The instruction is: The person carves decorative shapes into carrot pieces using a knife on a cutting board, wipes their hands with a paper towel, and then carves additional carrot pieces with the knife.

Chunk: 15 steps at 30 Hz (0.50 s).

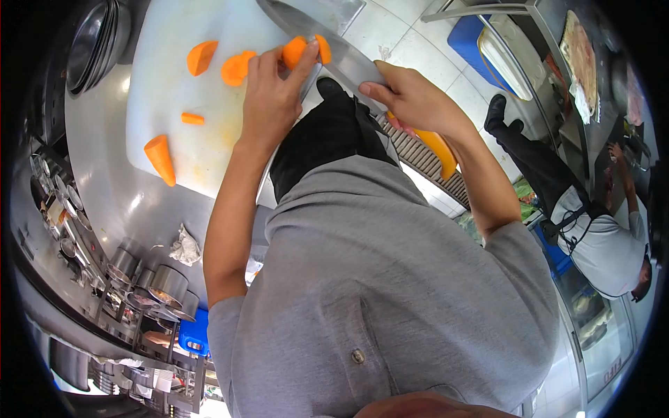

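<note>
My left hand [270, 94] pinches a carrot piece [293, 53] at the right edge of the white cutting board [157, 76]. My right hand [416, 101] is wrapped round a large kitchen knife [352, 64], whose yellow handle reaches back under my wrist. The broad blade lies beside my left fingertips, and a cut carrot slice [323, 49] is against it. Near my left hand rest carrot chunks [234, 70]. Farther left on the board are a carrot wedge [202, 58], a small carrot stick [193, 119] and a tapered carrot end [160, 159].
Stacked metal bowls [97, 42] stand on the steel counter [104, 139] at left. A crumpled cloth [185, 246] and several pots [167, 284] are lower left. On the right, another person [599, 237] stands by a steel table, near a blue and white container [491, 56].
</note>
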Tool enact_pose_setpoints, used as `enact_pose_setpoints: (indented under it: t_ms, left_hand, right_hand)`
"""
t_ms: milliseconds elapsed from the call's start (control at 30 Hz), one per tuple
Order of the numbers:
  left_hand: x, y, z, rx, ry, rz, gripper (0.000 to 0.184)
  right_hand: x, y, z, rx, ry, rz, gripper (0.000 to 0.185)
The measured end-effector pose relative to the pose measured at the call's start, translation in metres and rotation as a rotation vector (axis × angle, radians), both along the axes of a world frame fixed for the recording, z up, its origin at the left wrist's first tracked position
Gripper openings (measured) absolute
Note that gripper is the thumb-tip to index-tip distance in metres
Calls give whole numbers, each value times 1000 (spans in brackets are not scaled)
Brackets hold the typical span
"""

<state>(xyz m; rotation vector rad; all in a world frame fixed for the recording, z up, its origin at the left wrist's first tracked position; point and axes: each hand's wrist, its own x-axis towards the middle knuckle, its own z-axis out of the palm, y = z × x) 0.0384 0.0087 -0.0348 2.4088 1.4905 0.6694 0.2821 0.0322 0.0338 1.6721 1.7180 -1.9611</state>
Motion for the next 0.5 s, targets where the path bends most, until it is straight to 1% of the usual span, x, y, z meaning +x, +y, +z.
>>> enact_pose_setpoints:
  t_ms: [100,167,267,300,367,400,433,500]
  left_hand:
    - [-1,0,-1,-2,-3,-6,83]
    - [-1,1,-4,19,-20,-7,81]
    - [-2,1,-6,40,-2,-17,78]
    - [-3,2,-6,38,4,-24,78]
    - [-3,4,-5,63,-14,-30,74]
    - [-3,3,-4,71,-11,-37,74]
    - [-3,2,-4,60,-7,-31,72]
    - [-3,4,-4,67,1,-19,71]
  right_hand:
    - [-5,-7,-7,66,-60,27,31]
    - [-7,-27,-30,600,-91,64,33]
    - [-11,-33,-28,659,-78,35,34]
    - [-11,-28,-21,658,-73,26,34]
    - [-4,-4,3,210,-65,65,33]
    - [-2,1,9,204,-58,124,31]
    - [-2,-2,7,217,-57,120,31]
    - [-7,-17,-10,130,36,-62,28]
